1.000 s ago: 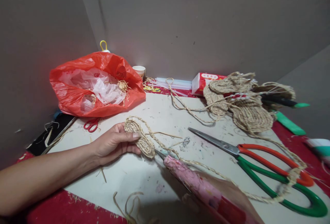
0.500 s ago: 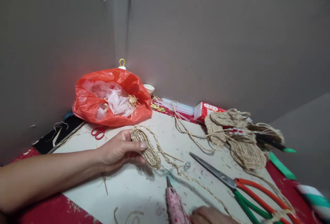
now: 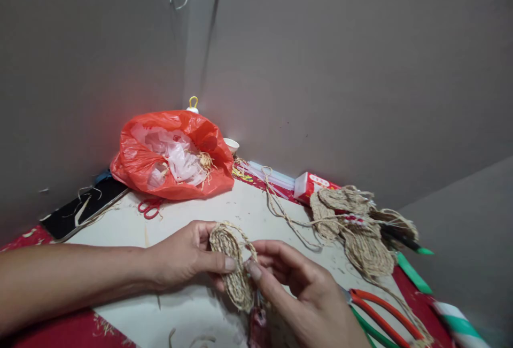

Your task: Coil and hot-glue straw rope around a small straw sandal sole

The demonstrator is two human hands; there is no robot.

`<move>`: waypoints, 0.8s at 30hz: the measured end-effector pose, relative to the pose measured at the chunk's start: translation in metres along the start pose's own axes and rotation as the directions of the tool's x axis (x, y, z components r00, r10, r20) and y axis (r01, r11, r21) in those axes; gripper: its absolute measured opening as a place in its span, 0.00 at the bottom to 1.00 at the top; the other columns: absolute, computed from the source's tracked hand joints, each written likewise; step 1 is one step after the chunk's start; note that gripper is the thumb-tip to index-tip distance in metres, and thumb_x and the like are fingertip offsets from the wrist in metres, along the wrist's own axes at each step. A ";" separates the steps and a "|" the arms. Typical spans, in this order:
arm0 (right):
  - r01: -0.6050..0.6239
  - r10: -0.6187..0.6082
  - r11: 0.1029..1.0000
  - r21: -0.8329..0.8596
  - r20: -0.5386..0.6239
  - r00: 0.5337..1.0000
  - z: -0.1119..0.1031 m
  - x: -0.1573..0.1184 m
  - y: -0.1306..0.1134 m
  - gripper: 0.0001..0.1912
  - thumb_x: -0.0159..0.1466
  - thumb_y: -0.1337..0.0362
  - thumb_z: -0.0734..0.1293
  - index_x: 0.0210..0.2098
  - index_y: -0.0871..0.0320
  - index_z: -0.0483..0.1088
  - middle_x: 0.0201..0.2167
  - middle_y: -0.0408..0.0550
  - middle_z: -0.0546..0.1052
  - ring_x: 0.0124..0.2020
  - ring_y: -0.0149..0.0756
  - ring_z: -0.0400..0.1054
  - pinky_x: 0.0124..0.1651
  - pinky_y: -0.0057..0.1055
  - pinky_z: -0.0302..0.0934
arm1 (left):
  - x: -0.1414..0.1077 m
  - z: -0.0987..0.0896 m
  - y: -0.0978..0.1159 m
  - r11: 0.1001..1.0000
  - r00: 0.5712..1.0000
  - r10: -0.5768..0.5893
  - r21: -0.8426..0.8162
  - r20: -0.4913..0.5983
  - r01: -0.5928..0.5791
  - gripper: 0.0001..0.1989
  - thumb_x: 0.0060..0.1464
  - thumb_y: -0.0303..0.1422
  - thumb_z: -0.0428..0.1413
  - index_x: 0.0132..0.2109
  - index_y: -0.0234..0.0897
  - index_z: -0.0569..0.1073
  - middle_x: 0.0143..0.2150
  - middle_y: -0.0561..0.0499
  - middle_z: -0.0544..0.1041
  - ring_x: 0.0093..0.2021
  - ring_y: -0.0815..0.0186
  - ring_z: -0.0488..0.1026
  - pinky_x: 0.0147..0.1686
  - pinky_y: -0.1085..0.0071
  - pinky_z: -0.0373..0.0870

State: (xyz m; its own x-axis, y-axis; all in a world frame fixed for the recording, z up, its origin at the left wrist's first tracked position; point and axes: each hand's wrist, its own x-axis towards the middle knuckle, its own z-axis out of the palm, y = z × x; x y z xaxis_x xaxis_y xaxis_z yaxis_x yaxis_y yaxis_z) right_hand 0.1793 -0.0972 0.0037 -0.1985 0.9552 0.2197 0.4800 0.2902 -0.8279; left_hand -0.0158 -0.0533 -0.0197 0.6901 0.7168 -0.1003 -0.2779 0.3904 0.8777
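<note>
My left hand (image 3: 184,260) is closed around a flat oval coil of braided straw rope (image 3: 239,290), thumb on its face and fingers behind. The rope's loose end (image 3: 247,242) arches away from the coil's top. My right hand (image 3: 306,292) pinches this rope between thumb and fingertips at the coil's right side. Below the coil lies a pink glue gun (image 3: 258,326), nozzle upward, partly hidden by the coil and my right hand. Large scissors with orange and green handles (image 3: 385,310) lie to the right, their blades mostly covered by my right hand.
An orange-red plastic bag (image 3: 216,177) stands at the back left, beside small red scissors (image 3: 149,208) and a black phone (image 3: 82,210). At right, more straw coils (image 3: 368,249) rest by a red-and-white box (image 3: 306,185). Glue sticks (image 3: 272,177) lie along the wall.
My right hand has come up from beside the glue gun to the coil and now pinches the rope. My left hand and the coil sit slightly lower. The view has shifted a little.
</note>
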 end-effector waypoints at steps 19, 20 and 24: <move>0.657 -0.656 0.514 -0.551 0.241 0.715 -0.011 -0.016 0.035 0.19 0.66 0.72 0.58 0.55 0.70 0.66 0.36 0.61 0.80 0.37 0.40 0.76 0.38 0.30 0.73 | 0.000 0.002 -0.002 0.991 0.993 -0.119 -0.069 -0.003 0.118 0.14 0.45 0.34 0.67 0.38 0.30 0.76 0.32 0.46 0.80 0.29 0.68 0.77 0.29 0.76 0.75; 0.668 -0.670 0.508 -0.543 0.238 0.703 -0.011 -0.016 0.033 0.18 0.66 0.72 0.57 0.54 0.70 0.66 0.35 0.61 0.80 0.36 0.40 0.77 0.37 0.30 0.73 | 0.000 0.002 -0.002 0.990 0.992 -0.123 -0.069 -0.010 0.122 0.14 0.45 0.34 0.67 0.37 0.30 0.76 0.31 0.46 0.80 0.29 0.67 0.77 0.29 0.76 0.75; 0.678 -0.688 0.534 -0.505 0.208 0.696 -0.012 -0.018 0.031 0.20 0.65 0.72 0.58 0.57 0.68 0.65 0.36 0.59 0.80 0.37 0.41 0.76 0.37 0.32 0.73 | -0.001 0.002 -0.001 0.990 0.991 -0.129 -0.055 -0.021 0.128 0.13 0.45 0.33 0.66 0.37 0.30 0.76 0.31 0.46 0.79 0.29 0.67 0.77 0.28 0.76 0.74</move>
State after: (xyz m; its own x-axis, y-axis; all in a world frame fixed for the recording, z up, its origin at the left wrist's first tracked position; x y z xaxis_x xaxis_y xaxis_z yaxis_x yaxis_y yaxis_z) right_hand 0.2079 -0.1045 -0.0195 -0.6455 0.4529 0.6150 0.5534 0.8323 -0.0321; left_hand -0.0144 -0.0553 -0.0193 0.7057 0.6726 -0.2229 -0.2236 0.5099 0.8307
